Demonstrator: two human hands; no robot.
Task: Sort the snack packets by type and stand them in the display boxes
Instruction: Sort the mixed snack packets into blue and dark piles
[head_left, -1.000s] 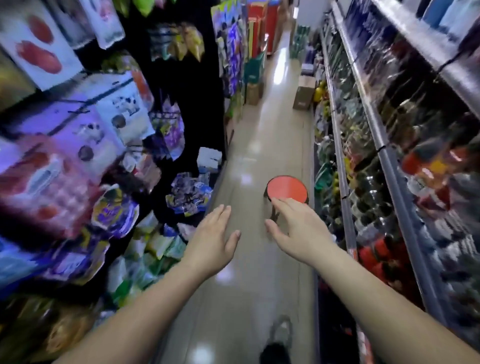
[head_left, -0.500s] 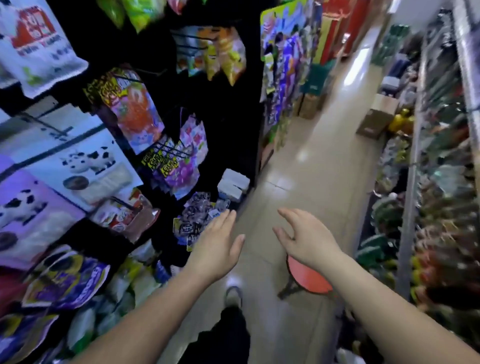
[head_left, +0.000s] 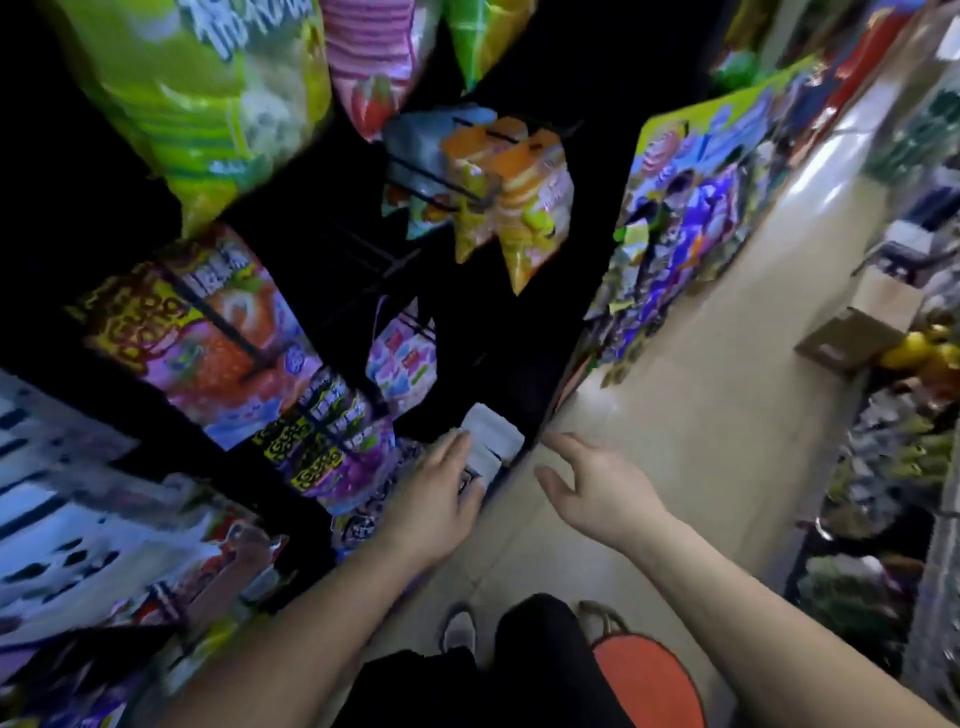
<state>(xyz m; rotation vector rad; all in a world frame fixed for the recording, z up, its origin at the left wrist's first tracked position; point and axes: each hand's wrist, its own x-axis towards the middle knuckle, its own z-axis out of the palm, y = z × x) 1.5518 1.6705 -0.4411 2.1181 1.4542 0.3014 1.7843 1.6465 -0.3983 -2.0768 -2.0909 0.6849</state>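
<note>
Our left hand (head_left: 439, 499) and right hand (head_left: 597, 493), both open and empty, have swung from the aisle to the rack, the left now at the white display boxes (head_left: 493, 441) beside the snack packets (head_left: 361, 525), so sorting, we judge, can begin.

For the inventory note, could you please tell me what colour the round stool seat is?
The seat is orange-red, seen in the head view.

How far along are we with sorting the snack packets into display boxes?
Done: nothing visibly sorted. In hand: no packet; the left hand reaches, fingers straight, at the white rectangular boxes low on the black rack, and the right hand hangs open above the floor. Left: all the sorting and standing.
</note>
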